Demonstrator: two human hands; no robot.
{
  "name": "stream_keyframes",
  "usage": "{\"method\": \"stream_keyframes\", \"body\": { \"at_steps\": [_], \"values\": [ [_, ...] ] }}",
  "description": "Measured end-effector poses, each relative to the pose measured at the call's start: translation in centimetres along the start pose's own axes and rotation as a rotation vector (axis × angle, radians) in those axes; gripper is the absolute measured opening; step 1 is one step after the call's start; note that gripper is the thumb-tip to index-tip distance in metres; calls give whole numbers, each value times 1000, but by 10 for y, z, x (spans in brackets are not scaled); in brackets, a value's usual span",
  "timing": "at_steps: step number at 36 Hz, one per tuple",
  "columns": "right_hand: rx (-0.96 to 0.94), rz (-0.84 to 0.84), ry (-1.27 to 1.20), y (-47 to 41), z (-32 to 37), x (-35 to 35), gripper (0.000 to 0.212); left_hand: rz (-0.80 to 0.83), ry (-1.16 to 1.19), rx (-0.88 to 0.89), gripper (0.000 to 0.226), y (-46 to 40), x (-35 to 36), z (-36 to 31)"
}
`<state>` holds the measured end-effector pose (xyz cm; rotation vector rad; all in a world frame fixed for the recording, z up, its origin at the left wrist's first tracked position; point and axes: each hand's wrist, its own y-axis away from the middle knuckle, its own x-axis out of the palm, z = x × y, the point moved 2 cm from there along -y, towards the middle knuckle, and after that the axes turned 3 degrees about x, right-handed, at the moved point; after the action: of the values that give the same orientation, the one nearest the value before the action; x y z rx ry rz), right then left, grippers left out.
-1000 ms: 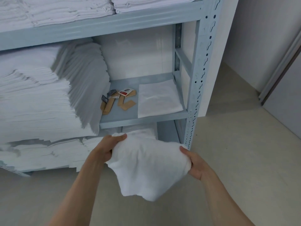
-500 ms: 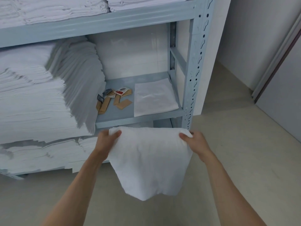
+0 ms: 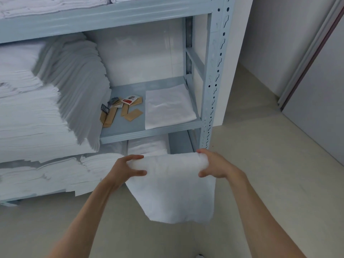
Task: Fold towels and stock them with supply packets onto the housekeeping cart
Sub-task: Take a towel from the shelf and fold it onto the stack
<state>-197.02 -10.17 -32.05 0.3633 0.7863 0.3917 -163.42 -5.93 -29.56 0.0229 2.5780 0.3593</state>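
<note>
A white towel (image 3: 173,190) hangs in front of the shelving, its top edge doubled over into a thick fold. My left hand (image 3: 126,169) grips the left end of that fold, thumb below and fingers above. My right hand (image 3: 214,165) grips the right end the same way. On the middle shelf (image 3: 149,134) a folded white towel (image 3: 167,106) lies flat at the right. Beside it lie several brown supply packets (image 3: 128,110), one with a red label.
The grey-blue metal rack has an upright post (image 3: 214,75) just beyond my right hand. Tall stacks of white linen (image 3: 37,101) fill the left of the shelves and the lower shelf. Bare floor (image 3: 270,164) stretches to the right, toward a grey door (image 3: 320,101).
Both hands rose with the towel and rolled its top edge over into a fold. The towel now hangs straighter and flatter than a second ago.
</note>
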Motion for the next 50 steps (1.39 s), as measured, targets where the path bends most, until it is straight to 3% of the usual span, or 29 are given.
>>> {"method": "stream_keyframes", "body": {
  "at_steps": [7, 11, 16, 20, 24, 27, 31, 37, 43, 46, 50],
  "values": [
    [102, 35, 192, -6, -3, 10, 102, -6, -344, 38, 75, -2, 33, 8],
    [89, -36, 186, -13, -7, 12, 78, -45, -356, 36, 72, -9, 44, 12],
    [28, -248, 158, -20, -9, 7, 37, -197, -389, 43, 45, -19, 49, 3],
    [16, -327, 291, -23, -4, -10, 37, -261, -659, 111, 41, -26, 41, -12],
    [-47, -346, 308, -28, 8, -33, 41, -346, -792, 340, 35, -29, 28, -29],
    [-74, -293, 337, -34, 20, -46, 32, -252, -868, 371, 43, -38, 16, -38],
    [-24, -260, 350, -45, 32, -56, 27, -194, -772, 295, 48, -49, -1, -37],
    [-20, -207, 375, -75, 67, -77, 31, -136, -720, 294, 38, -82, -29, -48],
    [-56, -268, 307, -128, 125, -129, 29, -145, -661, 286, 34, -153, -76, -81],
    [-96, -382, 277, -159, 171, -169, 29, -272, -688, 315, 41, -198, -110, -119],
    [-215, -781, 124, -189, 241, -221, 35, -582, -473, 500, 25, -248, -155, -188]
  ]
}}
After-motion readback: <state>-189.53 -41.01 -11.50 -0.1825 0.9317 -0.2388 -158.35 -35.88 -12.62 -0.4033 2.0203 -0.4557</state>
